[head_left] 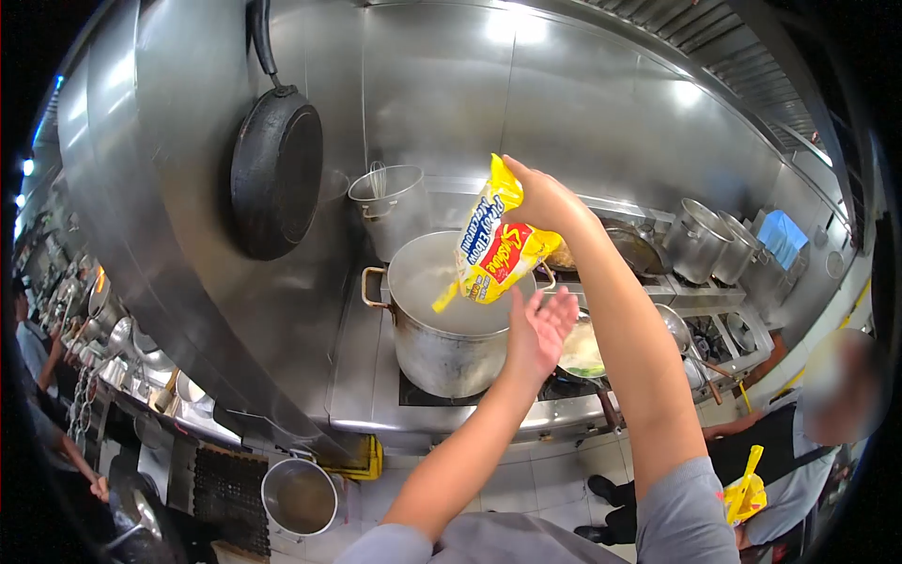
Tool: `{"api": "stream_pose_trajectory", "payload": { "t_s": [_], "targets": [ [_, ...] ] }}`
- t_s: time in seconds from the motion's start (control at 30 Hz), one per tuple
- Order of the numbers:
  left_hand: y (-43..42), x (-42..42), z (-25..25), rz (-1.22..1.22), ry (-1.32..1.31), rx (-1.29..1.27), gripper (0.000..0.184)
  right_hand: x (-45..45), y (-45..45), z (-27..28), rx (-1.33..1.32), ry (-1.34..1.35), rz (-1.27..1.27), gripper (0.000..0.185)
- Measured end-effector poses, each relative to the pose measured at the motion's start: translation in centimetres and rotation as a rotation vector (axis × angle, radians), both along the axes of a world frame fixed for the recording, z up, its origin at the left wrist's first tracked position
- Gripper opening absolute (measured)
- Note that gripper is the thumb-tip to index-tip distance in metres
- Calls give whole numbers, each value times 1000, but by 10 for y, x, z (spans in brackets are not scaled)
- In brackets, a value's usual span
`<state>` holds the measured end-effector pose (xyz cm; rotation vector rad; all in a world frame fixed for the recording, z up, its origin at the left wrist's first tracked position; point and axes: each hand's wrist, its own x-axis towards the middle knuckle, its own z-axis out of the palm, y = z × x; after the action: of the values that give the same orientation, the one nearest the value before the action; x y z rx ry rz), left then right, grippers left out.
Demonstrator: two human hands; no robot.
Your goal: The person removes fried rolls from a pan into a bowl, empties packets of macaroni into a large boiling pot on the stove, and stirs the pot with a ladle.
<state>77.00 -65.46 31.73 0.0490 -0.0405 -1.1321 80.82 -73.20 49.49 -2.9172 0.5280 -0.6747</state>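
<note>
Above a large stockpot [451, 367], my right hand [545, 202] grips the upper end of a yellow, white and red bag of elbow macaroni [498, 246]. The bag is tilted, with a yellow flap hanging at its lower left over the pot's mouth. Whether macaroni is coming out is too blurred to tell. My left hand [543, 327] is just below the bag, near the pot's right rim, palm turned up and fingers spread, holding nothing. Pale, steamy-looking liquid shows inside the pot, which stands on the stove.
Behind the pot stands a tall pot [390, 226] with a whisk [378, 179] in it. A black frying pan [277, 174] hangs at the left. Right of my hands are a pan of food [583, 348] and more pots [697, 242]. A person [799, 442] stands at the right.
</note>
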Motion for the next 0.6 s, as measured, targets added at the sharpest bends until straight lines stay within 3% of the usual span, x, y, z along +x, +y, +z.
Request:
{"api": "stream_pose_trajectory", "payload": {
  "t_s": [0.13,0.2,0.27,0.3,0.33,0.4,0.53,0.6],
  "targets": [
    [48,-33,-35,-132,-245,47,55,11,-7,-1,-35,0,107,88],
    [78,-39,-52,-281,-456,92,46,15,-5,-1,-55,131,114,86],
    [108,-40,-65,-302,-491,127,43,15,-2,-1,-24,-60,179,84],
    [120,-40,-71,-317,-522,159,40,19,-1,-3,-54,65,155,83],
    [130,-38,-78,-318,-526,165,40,20,-1,-5,-54,134,171,82],
    [145,-33,-89,-275,-525,199,40,21,-6,-10,-14,-90,210,80],
    [159,-26,-93,-212,-596,227,38,29,-19,-20,4,61,199,80],
    [157,-27,-93,-189,-659,228,38,24,-21,-25,32,-186,219,77]
  ]
}}
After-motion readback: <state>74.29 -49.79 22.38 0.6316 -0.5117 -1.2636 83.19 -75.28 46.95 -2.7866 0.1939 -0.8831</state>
